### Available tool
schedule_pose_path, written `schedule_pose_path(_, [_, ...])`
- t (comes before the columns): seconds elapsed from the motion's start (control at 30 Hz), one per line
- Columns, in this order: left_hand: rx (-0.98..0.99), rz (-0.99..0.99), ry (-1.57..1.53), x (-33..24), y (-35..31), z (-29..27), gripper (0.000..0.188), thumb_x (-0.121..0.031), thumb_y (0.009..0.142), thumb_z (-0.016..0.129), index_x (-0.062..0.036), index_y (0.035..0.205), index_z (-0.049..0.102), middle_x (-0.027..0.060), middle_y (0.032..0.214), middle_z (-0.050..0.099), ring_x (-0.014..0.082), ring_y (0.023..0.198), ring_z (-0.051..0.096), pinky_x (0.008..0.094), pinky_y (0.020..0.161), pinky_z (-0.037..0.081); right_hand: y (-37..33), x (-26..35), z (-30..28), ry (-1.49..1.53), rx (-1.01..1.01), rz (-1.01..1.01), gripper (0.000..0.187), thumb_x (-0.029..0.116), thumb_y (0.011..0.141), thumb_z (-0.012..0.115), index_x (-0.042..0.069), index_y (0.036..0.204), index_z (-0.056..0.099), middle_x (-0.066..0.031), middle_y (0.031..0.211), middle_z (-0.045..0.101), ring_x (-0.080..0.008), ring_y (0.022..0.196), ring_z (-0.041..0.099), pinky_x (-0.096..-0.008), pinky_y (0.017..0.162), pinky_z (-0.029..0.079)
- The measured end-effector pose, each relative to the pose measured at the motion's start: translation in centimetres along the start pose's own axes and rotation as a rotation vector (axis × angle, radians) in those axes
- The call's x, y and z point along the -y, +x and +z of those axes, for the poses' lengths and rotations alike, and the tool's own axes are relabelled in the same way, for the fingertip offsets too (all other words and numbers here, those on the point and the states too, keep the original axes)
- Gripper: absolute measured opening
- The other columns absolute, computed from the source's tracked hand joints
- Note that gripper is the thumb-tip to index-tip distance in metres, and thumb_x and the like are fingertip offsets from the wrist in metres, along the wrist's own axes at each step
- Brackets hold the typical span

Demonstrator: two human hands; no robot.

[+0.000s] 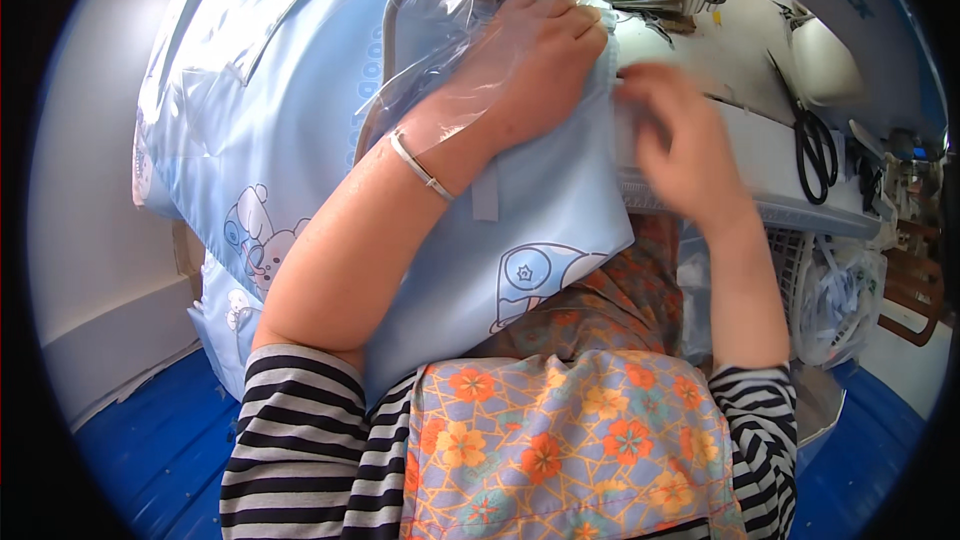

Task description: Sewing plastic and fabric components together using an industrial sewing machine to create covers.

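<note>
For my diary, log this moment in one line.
left hand: on blue fabric | right hand: blurred, beside it | black scissors: farther right

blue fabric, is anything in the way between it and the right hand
Nothing visible stands between the blurred right hand and the blue fabric edge beside it; whether they touch is unclear. Clear plastic lies over the left wrist.

Fabric (440,260) lies left — scissors (802,118) lie right.
</note>
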State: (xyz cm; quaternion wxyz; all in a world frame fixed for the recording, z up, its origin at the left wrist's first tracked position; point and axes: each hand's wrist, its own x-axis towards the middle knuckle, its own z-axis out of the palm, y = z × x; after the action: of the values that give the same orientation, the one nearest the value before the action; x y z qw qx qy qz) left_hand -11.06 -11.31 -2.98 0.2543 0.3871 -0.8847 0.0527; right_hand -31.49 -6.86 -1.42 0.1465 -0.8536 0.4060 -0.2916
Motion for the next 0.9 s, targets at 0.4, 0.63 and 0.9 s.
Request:
schedule_pose_path(0.4, [0.047,-0.072,-0.111,0.1,2.0,-0.5,0.026,-0.011,0.081,0.053,-0.0032,0.102,0.067,0.0088,0.103,0.067,0.0287,0.101,0.061,0.0434,0.085,0.050,-0.2,0.9,-0.5,0.239,-0.096,-0.070,0.023,-0.007,0.078,0.056,0.000,0.098,0.066,-0.0163,0.107,0.067,-0.0308,0.095,0.065,-0.0352,0.083,0.053])
schedule_pose_path(0.63, [-0.102,-0.089,-0.109,0.1,1.1,0.8,0.028,-0.009,0.079,0.057,-0.0042,0.105,0.067,0.0103,0.109,0.067,0.0299,0.103,0.061,0.0418,0.088,0.050,-0.4,2.4,0.2,0.544,-0.150,0.540,0.028,-0.006,0.087,0.056,-0.001,0.114,0.058,-0.0125,0.107,0.067,-0.0233,0.092,0.067,-0.0338,0.082,0.053])
schedule_pose_path(0.9, [-0.089,-0.119,-0.182,0.3,1.5,0.7,0.031,-0.010,0.079,0.058,-0.0038,0.108,0.065,0.0110,0.112,0.066,0.0302,0.107,0.060,0.0427,0.092,0.048,2.7,-0.5,2.5,1.729,-0.468,0.697,0.036,0.008,0.093,0.053,-0.004,0.126,0.049,-0.0190,0.119,0.059,-0.0254,0.109,0.058,-0.0355,0.098,0.046])
